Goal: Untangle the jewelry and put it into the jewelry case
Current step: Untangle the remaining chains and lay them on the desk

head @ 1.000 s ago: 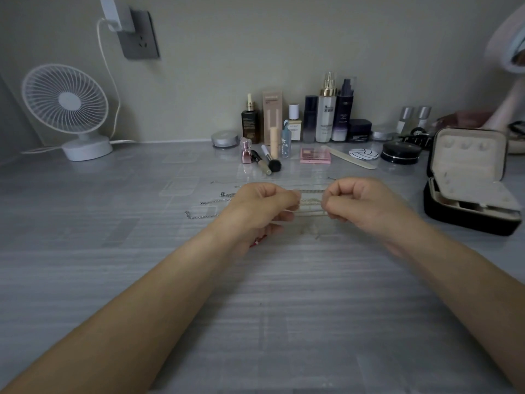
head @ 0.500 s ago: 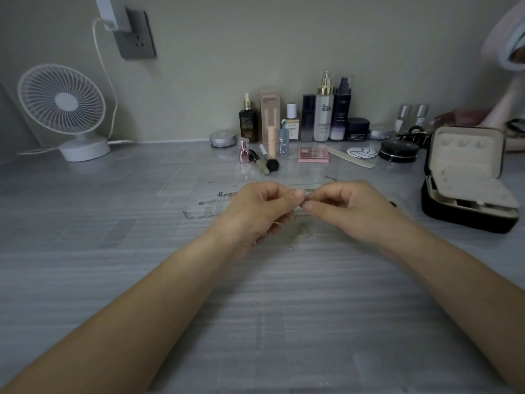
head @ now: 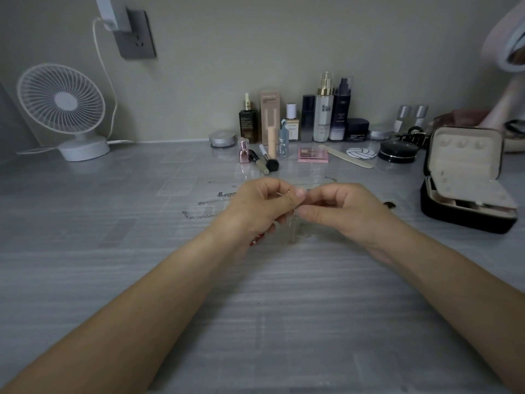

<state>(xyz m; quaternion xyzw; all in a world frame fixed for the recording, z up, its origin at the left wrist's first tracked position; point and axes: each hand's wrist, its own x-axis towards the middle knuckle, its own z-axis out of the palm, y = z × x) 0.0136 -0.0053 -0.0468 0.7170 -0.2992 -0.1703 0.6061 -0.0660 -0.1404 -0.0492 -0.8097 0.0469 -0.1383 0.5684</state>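
Note:
A thin chain [head: 292, 220] hangs in a loose, blurred loop between my two hands above the grey table. My left hand [head: 260, 207] pinches it between thumb and fingers. Close beside it, my right hand [head: 343, 210] pinches the same chain with its fingertips. Two silver chains [head: 208, 201] lie on the table to the left of my left hand. The black jewelry case [head: 466, 214] stands open at the right, its cream lid upright. A small red thing shows under my left palm.
Cosmetic bottles [head: 324, 109], a brush [head: 268, 162], a pink palette [head: 312, 155], a nail file and compacts line the back. A white fan [head: 64, 109] stands at the far left, a mirror [head: 511, 44] at the far right.
My hands have come together from holding the chain stretched sideways; the chain now hangs down slack between the fingertips.

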